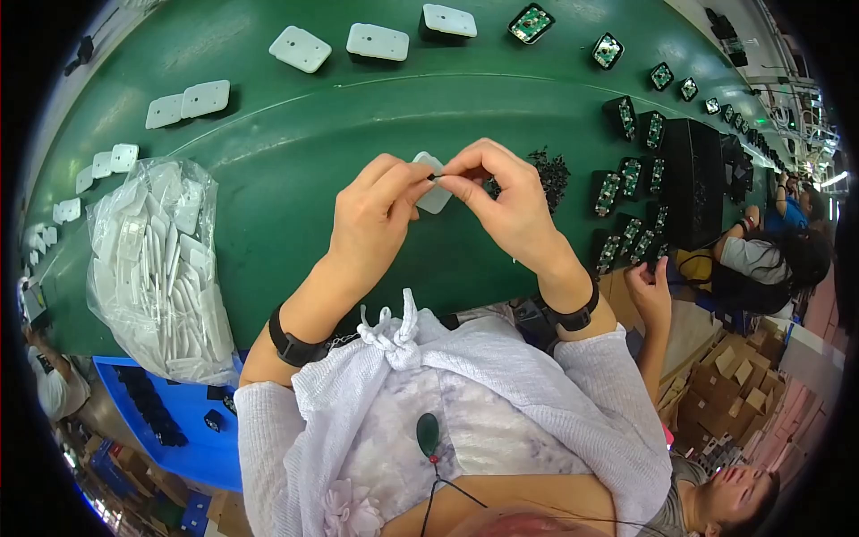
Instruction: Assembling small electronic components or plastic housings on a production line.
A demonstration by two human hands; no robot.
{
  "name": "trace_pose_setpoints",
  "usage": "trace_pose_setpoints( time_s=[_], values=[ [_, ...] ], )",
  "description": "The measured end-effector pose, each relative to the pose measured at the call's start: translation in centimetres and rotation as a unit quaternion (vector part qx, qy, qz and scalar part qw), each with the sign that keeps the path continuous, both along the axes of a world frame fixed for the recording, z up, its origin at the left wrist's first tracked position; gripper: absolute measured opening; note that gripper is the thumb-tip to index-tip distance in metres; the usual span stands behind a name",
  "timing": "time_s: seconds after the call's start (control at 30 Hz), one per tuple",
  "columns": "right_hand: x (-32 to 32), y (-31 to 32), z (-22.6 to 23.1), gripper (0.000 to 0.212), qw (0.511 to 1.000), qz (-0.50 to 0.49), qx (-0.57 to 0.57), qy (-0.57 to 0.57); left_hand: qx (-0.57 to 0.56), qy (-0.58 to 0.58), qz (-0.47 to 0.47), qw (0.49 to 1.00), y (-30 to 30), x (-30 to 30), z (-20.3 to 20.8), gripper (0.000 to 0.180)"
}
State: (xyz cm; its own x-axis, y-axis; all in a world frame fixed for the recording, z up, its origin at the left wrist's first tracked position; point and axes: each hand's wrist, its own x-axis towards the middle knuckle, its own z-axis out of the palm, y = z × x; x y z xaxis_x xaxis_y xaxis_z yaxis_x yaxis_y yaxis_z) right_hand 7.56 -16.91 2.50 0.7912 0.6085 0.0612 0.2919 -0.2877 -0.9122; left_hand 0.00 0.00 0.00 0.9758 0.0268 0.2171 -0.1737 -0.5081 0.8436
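Here, small black piece (433, 177): at the hub of the clock, right between the two sets of fingertips, above a white plate (436, 204); whether it touches the plate I cannot tell.
Left hand (371, 201): at 9 o'clock of the piece, thumb and index finger pinching its near side, the other fingers curled in.
Right hand (510, 192): at 3 o'clock, thumb and index finger closed on the opposite side, the remaining fingers bent behind.
Piece's outline: mostly covered by the fingertips and too small to make out.
White plate's middle: hidden by the fingers; its ends show at 12 and 6 o'clock.
Heap of black pieces (552, 177): on the green bench (295, 206) at 3 o'clock, just beyond the right hand, which covers its near edge; single pieces blur together.
Circuit boards in black housings (608, 192): farther out towards 3 o'clock, beside a large black container (693, 183); the line running beyond shrinks past counting.
White plates in rows (300, 49): from 9 round to 12 o'clock, along the bench.
Clear bag of white plates (161, 268): at 8 o'clock, its creased film obscuring the contents.
Blue tray (188, 461): at 7 o'clock, partly hidden by the bag and the person's sleeve.
Co-worker's hand (651, 288): at 4 o'clock, near the boards.
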Motion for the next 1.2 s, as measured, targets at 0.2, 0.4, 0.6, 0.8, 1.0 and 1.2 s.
trace_pose_setpoints(
  time_s=[0.2, 0.4, 0.6, 0.8, 1.0, 1.2],
  values=[
    [-0.7, 0.5, 0.0, 0.005, 0.999, -0.007, 0.033, 0.038, -0.356, 0.091, 0.096, 0.925, -0.6, -0.4, -0.4, 0.021],
    [-2.0, 1.4, -1.2, 0.005, 0.998, -0.043, 0.046, 0.021, -0.430, 0.145, 0.063, 0.889, -0.2, -1.2, -0.8, 0.011],
    [-2.4, 1.7, -1.7, 0.006, 0.996, -0.031, 0.065, 0.055, -0.396, 0.075, 0.052, 0.914, -0.4, -1.9, -0.7, 0.007],
    [-3.7, 3.3, -3.6, 0.010, 0.963, -0.085, 0.170, 0.190, -0.098, -0.020, 0.091, 0.991, 0.6, -2.1, -1.1, 0.004],
    [-3.6, 1.6, -3.0, 0.033, 0.970, -0.199, 0.111, 0.080, -0.116, 0.011, 0.033, 0.993, 0.6, -3.1, -1.2, 0.003],
    [-2.0, -0.5, -1.9, 0.026, 0.995, -0.023, 0.021, 0.094, -0.226, 0.123, 0.021, 0.966, 0.2, -2.7, -0.7, 0.008]
  ],
)
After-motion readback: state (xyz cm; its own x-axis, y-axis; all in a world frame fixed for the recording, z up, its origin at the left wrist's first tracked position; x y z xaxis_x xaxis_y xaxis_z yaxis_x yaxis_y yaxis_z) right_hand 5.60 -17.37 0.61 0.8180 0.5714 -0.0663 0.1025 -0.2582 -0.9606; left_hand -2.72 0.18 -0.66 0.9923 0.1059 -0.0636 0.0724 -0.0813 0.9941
